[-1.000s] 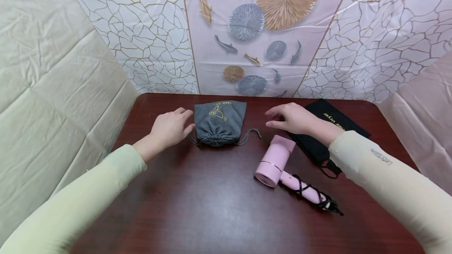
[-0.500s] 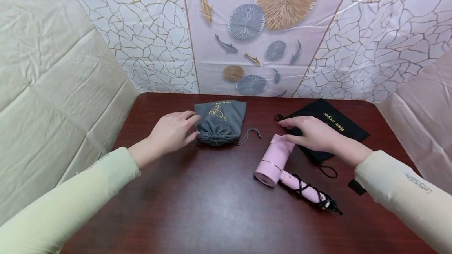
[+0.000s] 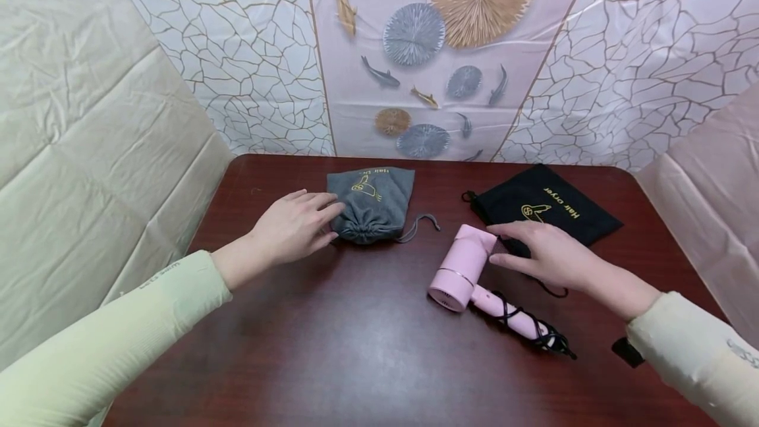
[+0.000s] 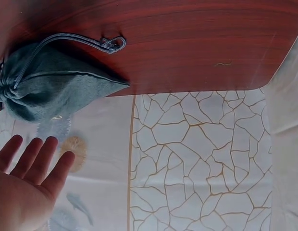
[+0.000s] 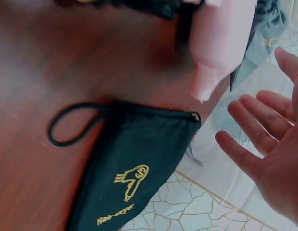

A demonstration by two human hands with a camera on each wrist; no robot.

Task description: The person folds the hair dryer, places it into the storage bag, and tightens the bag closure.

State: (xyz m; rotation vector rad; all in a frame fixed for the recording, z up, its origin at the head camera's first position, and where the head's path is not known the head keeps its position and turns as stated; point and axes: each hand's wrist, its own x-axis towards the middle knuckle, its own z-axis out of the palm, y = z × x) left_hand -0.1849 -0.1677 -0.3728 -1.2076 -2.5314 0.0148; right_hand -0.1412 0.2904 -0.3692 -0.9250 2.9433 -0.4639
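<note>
My left hand (image 3: 296,226) hovers at the left side of a grey drawstring pouch (image 3: 379,199), its relaxed fingers overlapping the pouch's edge in the head view. The left wrist view shows those fingers (image 4: 37,156) apart from the pouch (image 4: 53,84) and holding nothing. On the right, my right hand (image 3: 548,252) is held over the near corner of a black drawstring pouch (image 3: 557,199) printed "Hair Dryer". Its fingers are loosely extended beside the nozzle of a pink hair dryer (image 3: 462,265). A black cord (image 3: 522,321) wraps the dryer's handle. Nothing is in the right hand (image 5: 274,139).
The dark red wooden table (image 3: 332,348) ends at a patterned backdrop (image 3: 261,51) behind the pouches. A pale cloth wall (image 3: 89,117) stands at the left, another cloth wall (image 3: 711,170) at the right. The grey pouch's drawstring (image 3: 420,226) trails to the right.
My right hand has moved right and nearer to me, uncovering more of the black pouch. My left hand has shifted slightly right toward the grey pouch. The pouches and hair dryer stay put.
</note>
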